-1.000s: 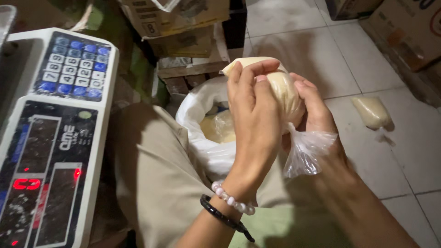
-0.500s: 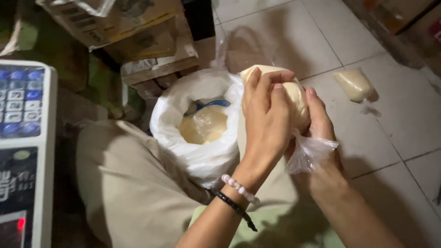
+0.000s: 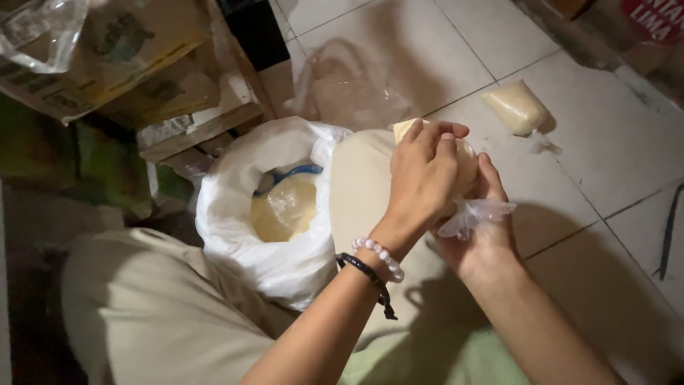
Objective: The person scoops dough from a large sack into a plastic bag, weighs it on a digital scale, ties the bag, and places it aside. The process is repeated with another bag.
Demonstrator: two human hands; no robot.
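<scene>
Both my hands hold a small clear plastic bag (image 3: 472,214) filled with pale yellowish grains. My left hand (image 3: 424,178), with a bead bracelet and a black band at the wrist, wraps over the top of the bag. My right hand (image 3: 484,235) cups it from below, and the bag's loose twisted end sticks out between them. To the left, between my knees, stands a large white sack (image 3: 242,235), open, with the same pale grains and a blue scoop (image 3: 288,173) inside.
A filled, tied small bag (image 3: 516,107) lies on the tiled floor at the upper right. An empty clear bag (image 3: 349,85) lies behind the sack. Cardboard boxes (image 3: 121,78) on a wooden pallet stand at the upper left.
The view has swung right and the scale at the left has left the picture. My hands stay shut on the small bag above my right knee.
</scene>
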